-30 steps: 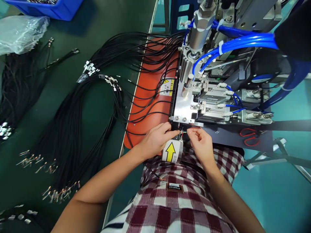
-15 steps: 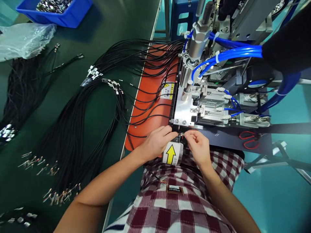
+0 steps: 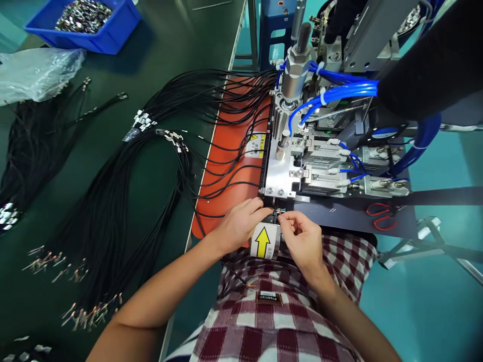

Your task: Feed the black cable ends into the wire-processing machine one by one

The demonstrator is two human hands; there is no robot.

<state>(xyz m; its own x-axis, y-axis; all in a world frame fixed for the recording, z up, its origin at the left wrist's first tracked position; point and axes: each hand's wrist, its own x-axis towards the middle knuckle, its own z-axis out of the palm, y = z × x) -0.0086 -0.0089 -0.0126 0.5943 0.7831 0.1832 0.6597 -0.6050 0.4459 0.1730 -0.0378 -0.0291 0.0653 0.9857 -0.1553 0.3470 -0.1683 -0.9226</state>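
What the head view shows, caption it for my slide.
Left hand and right hand close together at thin wires beside a machine with blue tubes.

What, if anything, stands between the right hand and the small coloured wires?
Nothing visible: the right hand has its fingertips right at the small coloured wires. The left hand is on their other side. Contact is too small to tell.
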